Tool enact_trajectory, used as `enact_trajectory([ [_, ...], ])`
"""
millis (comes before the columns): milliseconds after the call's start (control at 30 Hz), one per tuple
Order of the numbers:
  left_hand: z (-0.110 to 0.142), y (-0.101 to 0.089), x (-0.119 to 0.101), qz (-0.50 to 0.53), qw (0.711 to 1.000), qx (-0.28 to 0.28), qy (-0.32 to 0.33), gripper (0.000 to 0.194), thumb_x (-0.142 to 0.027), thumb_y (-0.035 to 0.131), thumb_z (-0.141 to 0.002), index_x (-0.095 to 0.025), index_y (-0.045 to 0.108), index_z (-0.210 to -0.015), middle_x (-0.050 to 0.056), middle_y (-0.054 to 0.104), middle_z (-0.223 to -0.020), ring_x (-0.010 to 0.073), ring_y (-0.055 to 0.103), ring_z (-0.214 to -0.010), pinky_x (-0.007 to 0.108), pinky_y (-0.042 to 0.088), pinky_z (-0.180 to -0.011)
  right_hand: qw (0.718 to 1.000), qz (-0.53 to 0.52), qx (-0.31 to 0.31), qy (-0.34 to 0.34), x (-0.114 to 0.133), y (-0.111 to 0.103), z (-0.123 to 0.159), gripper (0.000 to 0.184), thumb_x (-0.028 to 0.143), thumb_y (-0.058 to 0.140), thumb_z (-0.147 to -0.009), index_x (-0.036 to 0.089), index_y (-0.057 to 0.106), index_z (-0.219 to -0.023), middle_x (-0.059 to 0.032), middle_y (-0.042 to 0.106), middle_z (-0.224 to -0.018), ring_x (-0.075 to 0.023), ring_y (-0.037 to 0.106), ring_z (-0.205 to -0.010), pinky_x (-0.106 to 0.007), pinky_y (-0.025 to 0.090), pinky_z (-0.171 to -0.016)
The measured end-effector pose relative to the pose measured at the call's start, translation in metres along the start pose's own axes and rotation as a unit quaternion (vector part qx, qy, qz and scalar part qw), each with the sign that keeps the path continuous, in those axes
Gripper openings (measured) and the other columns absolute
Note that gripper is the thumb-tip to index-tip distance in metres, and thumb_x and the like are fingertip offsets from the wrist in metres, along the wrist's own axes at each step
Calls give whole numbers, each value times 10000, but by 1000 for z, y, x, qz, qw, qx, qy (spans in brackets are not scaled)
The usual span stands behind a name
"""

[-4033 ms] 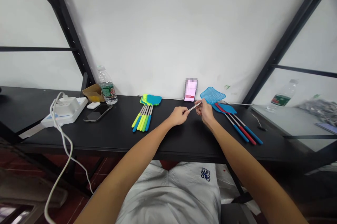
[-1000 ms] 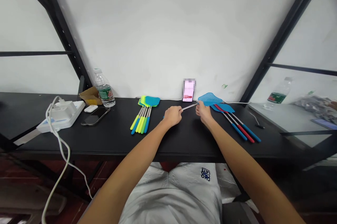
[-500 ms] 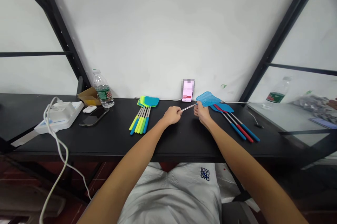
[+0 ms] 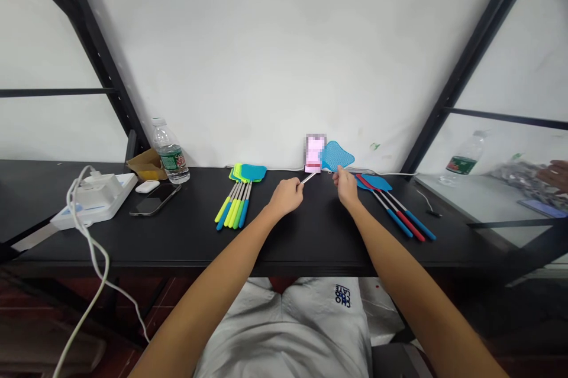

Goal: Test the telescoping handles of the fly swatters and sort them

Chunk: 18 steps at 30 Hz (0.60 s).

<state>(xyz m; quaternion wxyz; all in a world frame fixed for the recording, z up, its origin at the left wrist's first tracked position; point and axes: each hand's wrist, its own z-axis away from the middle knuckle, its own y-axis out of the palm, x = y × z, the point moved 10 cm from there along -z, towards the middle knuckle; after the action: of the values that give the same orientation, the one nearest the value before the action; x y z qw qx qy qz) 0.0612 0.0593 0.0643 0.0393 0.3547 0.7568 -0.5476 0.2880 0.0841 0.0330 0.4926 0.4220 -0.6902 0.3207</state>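
Fly swatter (image 4: 331,160), blue mesh head (image 4: 338,155) just beside phone (image 4: 315,153); left hand (image 4: 284,197) pinched on metal shaft (image 4: 309,177); right hand (image 4: 346,186) half-curled below head, grip unclear. Risk: a careless swing topples phone.

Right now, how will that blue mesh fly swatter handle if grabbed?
Probably very light, with a thin plastic mesh head that likely flexes or flops easily under a push. The slender metal shaft looks stiffer, but it may whip a little when swung. Set down, the flat head should probably keep it from rolling far.
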Motion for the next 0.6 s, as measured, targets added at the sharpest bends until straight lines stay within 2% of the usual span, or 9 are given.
enact_trajectory([
  [67,9,-11,1,-13,1000,-22,4,283,-322,389,-948,-194,625,-858,70,673,-794,192,621,-746,287,425,-686,981,134,-94,-104,21,-29,-2,352,447,509,-885,219,458,-623,-40,560,-694,-188,534,-771,-260,434,-690],
  [133,20,-25,5,-20,999,-47,5,295,-335,355,-965,-201,603,-879,60,659,-774,186,620,-744,282,414,-689,946,253,-153,-133,29,-48,-4,329,440,484,-897,214,463,-658,-89,597,-802,-234,534,-889,-335,428,-829],
  [233,36,-48,20,-13,997,-78,-21,330,-368,309,-981,-208,586,-900,38,641,-734,170,616,-713,266,406,-679,897,369,-228,-92,27,-74,-6,314,435,409,-922,186,535,-777,-164,604,-962,-303,518,-1025,-454,384,-937],
  [333,50,-69,49,-27,991,-101,-84,312,-376,334,-961,-209,589,-893,34,651,-731,175,624,-715,260,410,-669,849,435,-301,-16,20,-99,-4,313,416,488,-858,138,586,-960,-238,561,-1120,-375,484,-1119,-532,359,-957],
  [433,62,-91,84,-101,973,-128,-163,296,-387,392,-921,-218,609,-813,49,668,-754,216,639,-787,281,421,-690,819,481,-306,62,6,-110,-6,510,400,593,-773,66,547,-1155,-323,474,-1268,-446,414,-1228,-581,297,-1006],
  [500,66,-96,106,-139,962,-106,-211,289,-401,436,-887,-222,628,-767,69,691,-832,253,643,-853,298,432,-691,811,500,-280,115,-6,-114,-10,641,408,625,-750,23,495,-1246,-375,366,-1379,-488,309,-1324,-612,215,-1051],
  [600,68,-94,127,-177,949,-52,-256,270,-379,468,-850,-209,648,-743,106,699,-916,290,649,-888,324,456,-705,806,508,-246,179,-22,-121,-18,764,449,653,-741,11,439,-1329,-404,216,-1473,-521,159,-1397,-671,121,-1058],
])
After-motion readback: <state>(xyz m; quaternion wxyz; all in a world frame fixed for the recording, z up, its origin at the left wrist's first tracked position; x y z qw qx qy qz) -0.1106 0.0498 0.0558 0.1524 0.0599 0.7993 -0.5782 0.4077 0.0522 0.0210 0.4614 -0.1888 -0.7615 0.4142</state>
